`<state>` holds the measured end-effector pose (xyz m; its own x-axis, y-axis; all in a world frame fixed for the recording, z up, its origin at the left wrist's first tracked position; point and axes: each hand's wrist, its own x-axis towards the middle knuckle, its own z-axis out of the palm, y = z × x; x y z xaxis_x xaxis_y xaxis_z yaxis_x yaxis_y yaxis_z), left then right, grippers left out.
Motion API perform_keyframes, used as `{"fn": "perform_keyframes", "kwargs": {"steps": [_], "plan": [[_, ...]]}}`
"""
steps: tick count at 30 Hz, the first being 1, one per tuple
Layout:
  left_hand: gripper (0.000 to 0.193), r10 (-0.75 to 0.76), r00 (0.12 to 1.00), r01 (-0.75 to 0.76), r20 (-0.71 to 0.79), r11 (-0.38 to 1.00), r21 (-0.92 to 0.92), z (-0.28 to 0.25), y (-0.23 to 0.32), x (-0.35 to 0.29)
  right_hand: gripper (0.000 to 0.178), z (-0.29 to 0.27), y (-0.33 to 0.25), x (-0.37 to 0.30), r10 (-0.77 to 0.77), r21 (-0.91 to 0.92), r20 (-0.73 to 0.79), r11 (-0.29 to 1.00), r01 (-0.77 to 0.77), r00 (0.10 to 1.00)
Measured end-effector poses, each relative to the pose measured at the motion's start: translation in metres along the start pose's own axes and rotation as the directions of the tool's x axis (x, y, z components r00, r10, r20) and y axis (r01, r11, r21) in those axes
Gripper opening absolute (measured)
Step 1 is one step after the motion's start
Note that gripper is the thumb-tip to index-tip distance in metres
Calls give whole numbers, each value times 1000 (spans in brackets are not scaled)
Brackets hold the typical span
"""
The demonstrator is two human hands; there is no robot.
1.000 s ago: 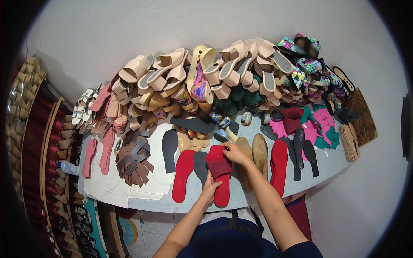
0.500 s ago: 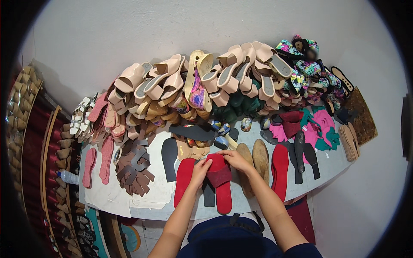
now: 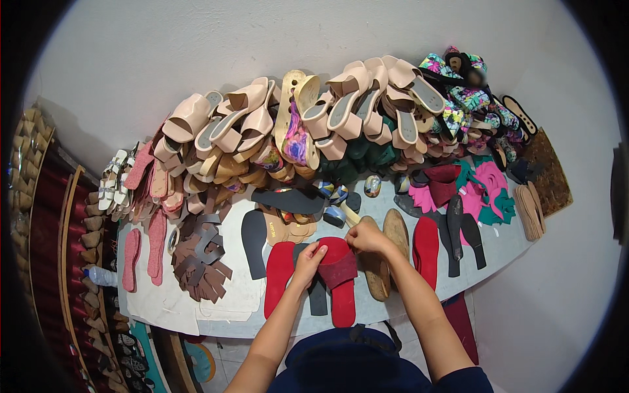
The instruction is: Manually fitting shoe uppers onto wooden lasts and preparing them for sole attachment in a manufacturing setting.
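Observation:
A red slipper (image 3: pixel 343 306) with a dark red strap (image 3: pixel 339 272) across it lies toe outward near the table's front edge. My left hand (image 3: pixel 306 265) grips its upper left rim, thumb on top. At the slipper's upper right edge, my right hand (image 3: pixel 368 237) is closed with fingertips pinched together; whether it holds the edge or something small is hidden. To the left lies a red sole (image 3: pixel 279 272), and a dark grey sole (image 3: pixel 318 299) shows between the two. Wooden shoe lasts (image 3: pixel 396 229) lie just right of my right hand.
Beige heeled sandals (image 3: pixel 347 98) are piled along the back wall, patterned ones (image 3: pixel 468 101) at right. Brown strap pieces (image 3: pixel 203 255) and pink soles (image 3: pixel 157 245) lie at left. Red soles (image 3: pixel 426 252), dark soles (image 3: pixel 472 239) and pink and green scraps (image 3: pixel 488 187) occupy the right.
My right hand has moved from the slipper's toe end down to its upper right edge, its fingers now bunched. The slipper has shifted slightly; my left hand keeps its hold.

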<state>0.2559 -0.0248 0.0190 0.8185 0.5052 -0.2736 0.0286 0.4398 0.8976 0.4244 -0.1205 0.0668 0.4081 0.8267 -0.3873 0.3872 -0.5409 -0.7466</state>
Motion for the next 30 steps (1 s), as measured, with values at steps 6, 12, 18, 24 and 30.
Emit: {"fn": "perform_keyframes", "kwargs": {"steps": [6, 12, 18, 24, 30], "plan": [[25, 29, 999, -30, 24, 999, 16, 0, 1, -3, 18, -1, -10, -5, 63, -51, -24, 997, -64, 998], [23, -15, 1000, 17, 27, 996, -82, 0, 0, -4, 18, 4, -12, -5, -7, -201, -76, 980, -9, 997], [22, -23, 999, 25, 23, 996, -81, -1, 1, -6, 17, 5, -9, -2, 133, 44, -7, 990, -133, 991], [22, -28, 999, 31, 41, 997, -65, -2, 0, -6, 16, 6, -3, 0, 208, 181, 42, 960, -212, 977], [27, -65, 996, 72, 52, 987, -146, -2, 5, -7, 20, 0, 14, 5, -50, 557, 317, 818, -143, 947]]}}
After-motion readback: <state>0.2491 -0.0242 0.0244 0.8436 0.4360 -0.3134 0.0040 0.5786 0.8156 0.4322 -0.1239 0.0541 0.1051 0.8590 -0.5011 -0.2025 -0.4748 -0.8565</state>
